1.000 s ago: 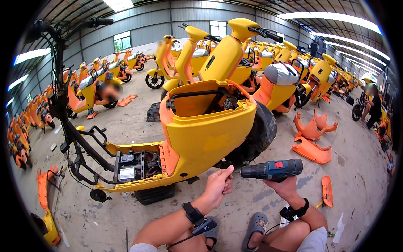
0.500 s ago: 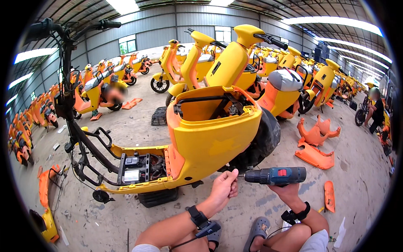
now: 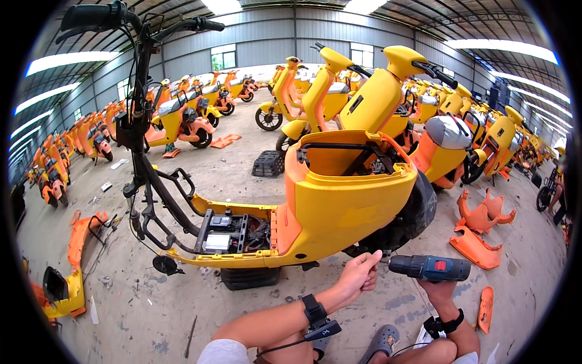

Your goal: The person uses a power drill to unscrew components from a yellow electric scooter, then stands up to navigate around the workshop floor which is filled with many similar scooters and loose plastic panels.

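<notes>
While gripping from below a blue-and-black cordless drill (image 3: 430, 267) with the right hand (image 3: 438, 291), with fingers mostly hidden, holds the left hand (image 3: 357, 276) just beside its tip, pressing thumb to curled fingers; cannot tell whether pinching anything. Faces, beyond, an open-topped yellow-and-orange plastic scooter body (image 3: 339, 203); farther, parked yellow-and-orange scooters (image 3: 371, 100) and a grey panelled wall (image 3: 267, 54).

There is one left hand (image 3: 356, 278), one right hand (image 3: 438, 292), one power drill (image 3: 431, 267) and one partly stripped scooter (image 3: 348, 209) with two handlebar grips (image 3: 91, 17). Two black wrist straps (image 3: 314, 309), two grey clogs (image 3: 384, 341); the background scooters (image 3: 374, 100) are too many to count.
</notes>
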